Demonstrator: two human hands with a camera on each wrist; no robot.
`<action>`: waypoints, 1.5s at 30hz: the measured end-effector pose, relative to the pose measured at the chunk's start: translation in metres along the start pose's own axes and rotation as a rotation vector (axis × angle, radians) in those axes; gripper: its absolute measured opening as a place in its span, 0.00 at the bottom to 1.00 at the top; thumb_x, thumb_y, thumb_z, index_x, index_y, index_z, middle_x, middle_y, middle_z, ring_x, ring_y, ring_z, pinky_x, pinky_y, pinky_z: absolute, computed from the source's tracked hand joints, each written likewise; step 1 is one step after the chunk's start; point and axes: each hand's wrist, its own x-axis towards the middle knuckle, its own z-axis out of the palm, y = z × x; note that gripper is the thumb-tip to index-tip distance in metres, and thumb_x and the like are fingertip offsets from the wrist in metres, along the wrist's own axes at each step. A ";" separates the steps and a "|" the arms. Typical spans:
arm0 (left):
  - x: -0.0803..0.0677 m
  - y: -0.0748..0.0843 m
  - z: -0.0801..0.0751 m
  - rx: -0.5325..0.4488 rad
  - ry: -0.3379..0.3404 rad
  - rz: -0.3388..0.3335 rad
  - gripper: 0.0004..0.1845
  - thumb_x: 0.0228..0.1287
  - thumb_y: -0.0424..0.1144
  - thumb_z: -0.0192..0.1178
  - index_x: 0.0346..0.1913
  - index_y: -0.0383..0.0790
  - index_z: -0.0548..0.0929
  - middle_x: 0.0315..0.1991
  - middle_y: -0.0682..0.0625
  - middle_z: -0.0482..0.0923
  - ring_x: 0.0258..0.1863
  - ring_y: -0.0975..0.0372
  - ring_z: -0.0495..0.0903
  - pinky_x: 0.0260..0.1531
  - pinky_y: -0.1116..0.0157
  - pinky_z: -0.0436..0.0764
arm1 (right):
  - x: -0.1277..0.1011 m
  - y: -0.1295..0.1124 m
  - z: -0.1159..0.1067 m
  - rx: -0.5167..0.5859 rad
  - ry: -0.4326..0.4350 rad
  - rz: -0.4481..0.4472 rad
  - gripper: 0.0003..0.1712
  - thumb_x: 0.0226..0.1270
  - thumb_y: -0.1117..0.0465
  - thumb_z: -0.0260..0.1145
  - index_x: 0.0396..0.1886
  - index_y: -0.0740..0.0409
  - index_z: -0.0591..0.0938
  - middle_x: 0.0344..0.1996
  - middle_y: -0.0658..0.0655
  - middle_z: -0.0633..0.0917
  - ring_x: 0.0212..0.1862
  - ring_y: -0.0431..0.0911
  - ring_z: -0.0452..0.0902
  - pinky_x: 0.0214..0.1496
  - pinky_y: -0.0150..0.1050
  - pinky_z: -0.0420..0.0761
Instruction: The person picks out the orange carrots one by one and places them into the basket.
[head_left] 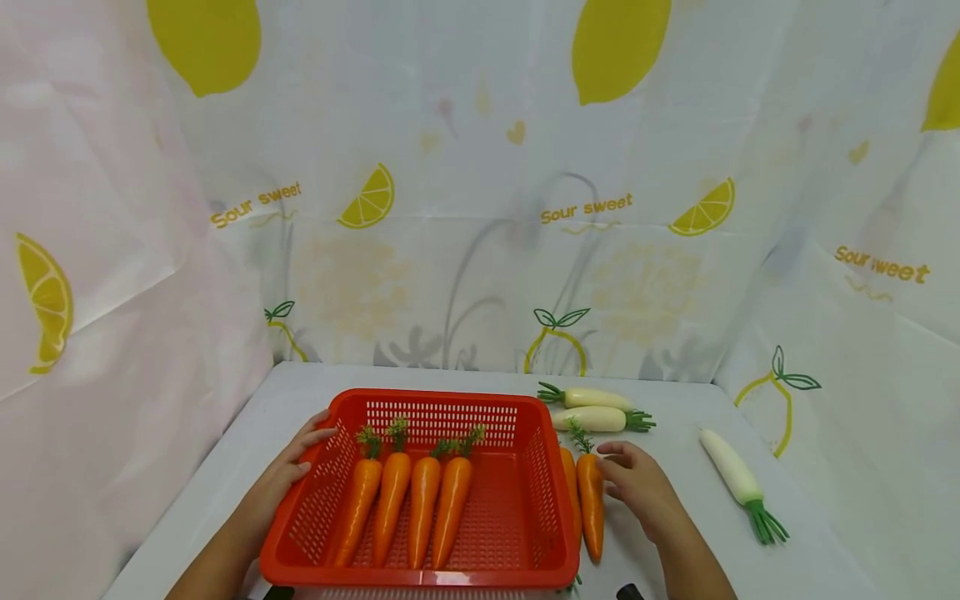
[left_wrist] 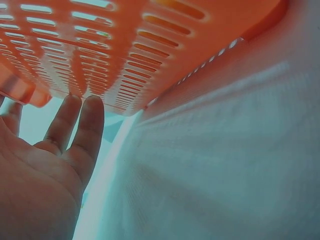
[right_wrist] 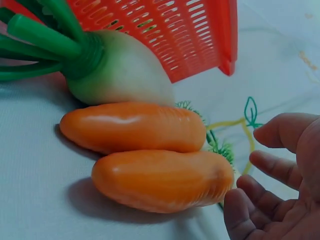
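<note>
A red plastic basket (head_left: 420, 577) holds several carrots (head_left: 425, 508) with leafy tops, lying side by side. My left hand (head_left: 288, 462) is at the basket's left side, fingertips on its rim. In the left wrist view, two fairly straight fingers (left_wrist: 91, 120) touch the perforated outer wall (left_wrist: 107, 75). Outside the basket's right wall lie two more carrots, one partly hidden behind the rim. Beside the outer carrot (head_left: 591, 508) is my right hand (head_left: 637, 483), fingers spread and loosely bent around nothing. The right wrist view shows these fingers close to that carrot's leafy end (right_wrist: 220, 175).
Two white radishes (head_left: 596, 418) lie behind the basket's right corner, and another radish (head_left: 731, 467) lies farther right. One more radish (right_wrist: 125, 70) sits between the basket and the carrots. Lemon-printed sheets (head_left: 465, 275) hang around the white table (head_left: 675, 417). A dark object (head_left: 628, 592) shows at the front.
</note>
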 end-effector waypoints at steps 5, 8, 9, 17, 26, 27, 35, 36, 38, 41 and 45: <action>-0.001 0.000 -0.001 0.011 -0.001 -0.001 0.28 0.78 0.31 0.38 0.78 0.32 0.60 0.86 0.54 0.37 0.70 0.83 0.62 0.56 0.63 0.84 | 0.000 0.005 0.002 -0.009 -0.019 0.014 0.25 0.74 0.56 0.65 0.66 0.61 0.77 0.62 0.68 0.79 0.56 0.54 0.80 0.54 0.49 0.87; -0.001 0.000 -0.001 0.014 -0.004 -0.002 0.28 0.78 0.31 0.38 0.78 0.32 0.59 0.86 0.54 0.37 0.70 0.83 0.61 0.55 0.63 0.84 | 0.001 0.008 0.003 -0.009 -0.047 0.021 0.28 0.72 0.56 0.67 0.68 0.59 0.76 0.67 0.70 0.75 0.56 0.55 0.80 0.53 0.47 0.87; -0.001 -0.001 -0.001 0.012 -0.006 -0.002 0.28 0.78 0.31 0.38 0.78 0.32 0.59 0.86 0.54 0.37 0.70 0.83 0.61 0.55 0.63 0.84 | 0.001 0.008 0.003 -0.011 -0.057 0.019 0.28 0.72 0.56 0.67 0.68 0.59 0.75 0.68 0.71 0.74 0.57 0.55 0.80 0.53 0.47 0.87; 0.000 -0.001 0.001 -0.013 -0.024 0.021 0.28 0.79 0.31 0.37 0.78 0.31 0.59 0.85 0.58 0.40 0.71 0.82 0.59 0.57 0.65 0.83 | 0.002 0.016 0.000 -0.007 -0.119 -0.040 0.30 0.74 0.58 0.66 0.73 0.57 0.73 0.70 0.71 0.73 0.63 0.59 0.78 0.58 0.52 0.86; 0.002 -0.002 0.000 -0.001 -0.020 0.030 0.27 0.80 0.32 0.36 0.78 0.30 0.58 0.85 0.54 0.38 0.72 0.80 0.60 0.58 0.65 0.83 | 0.005 0.020 0.002 -0.070 -0.153 -0.078 0.36 0.70 0.58 0.69 0.75 0.53 0.71 0.71 0.69 0.74 0.64 0.59 0.77 0.61 0.55 0.82; 0.002 -0.002 0.000 0.003 -0.018 0.029 0.28 0.79 0.32 0.35 0.78 0.30 0.58 0.85 0.53 0.37 0.72 0.80 0.61 0.58 0.65 0.82 | 0.005 0.021 0.003 -0.084 -0.154 -0.082 0.36 0.69 0.58 0.69 0.76 0.52 0.71 0.71 0.69 0.74 0.64 0.58 0.77 0.62 0.56 0.81; 0.003 0.000 0.001 0.010 -0.001 -0.001 0.28 0.78 0.31 0.37 0.78 0.32 0.59 0.86 0.50 0.35 0.71 0.80 0.61 0.58 0.65 0.83 | 0.006 0.022 0.007 -0.150 -0.122 -0.065 0.38 0.68 0.58 0.72 0.76 0.49 0.71 0.72 0.67 0.73 0.66 0.59 0.76 0.64 0.59 0.79; 0.003 0.000 0.001 0.011 -0.003 0.002 0.28 0.78 0.31 0.37 0.78 0.32 0.59 0.86 0.50 0.34 0.71 0.80 0.61 0.58 0.65 0.83 | 0.006 0.021 0.008 -0.156 -0.116 -0.063 0.38 0.68 0.58 0.72 0.76 0.49 0.71 0.72 0.67 0.73 0.66 0.59 0.76 0.64 0.59 0.79; 0.003 0.001 0.001 0.012 -0.005 0.005 0.28 0.79 0.31 0.36 0.78 0.32 0.59 0.86 0.50 0.35 0.71 0.81 0.60 0.58 0.65 0.82 | 0.006 0.020 0.009 -0.168 -0.103 -0.064 0.37 0.68 0.59 0.72 0.75 0.49 0.71 0.72 0.67 0.73 0.66 0.59 0.76 0.64 0.59 0.79; 0.003 0.000 0.001 0.006 -0.012 0.033 0.27 0.79 0.32 0.35 0.78 0.31 0.59 0.86 0.53 0.37 0.71 0.81 0.60 0.59 0.67 0.81 | 0.006 0.019 0.011 -0.179 -0.091 -0.065 0.37 0.68 0.58 0.72 0.75 0.50 0.71 0.72 0.68 0.74 0.66 0.59 0.76 0.64 0.58 0.79; 0.003 -0.003 0.002 0.002 -0.034 0.081 0.27 0.80 0.32 0.34 0.77 0.27 0.58 0.85 0.55 0.40 0.73 0.79 0.61 0.61 0.69 0.78 | 0.007 0.022 0.011 -0.209 -0.076 -0.066 0.36 0.67 0.57 0.73 0.73 0.50 0.72 0.69 0.66 0.76 0.63 0.57 0.77 0.62 0.55 0.80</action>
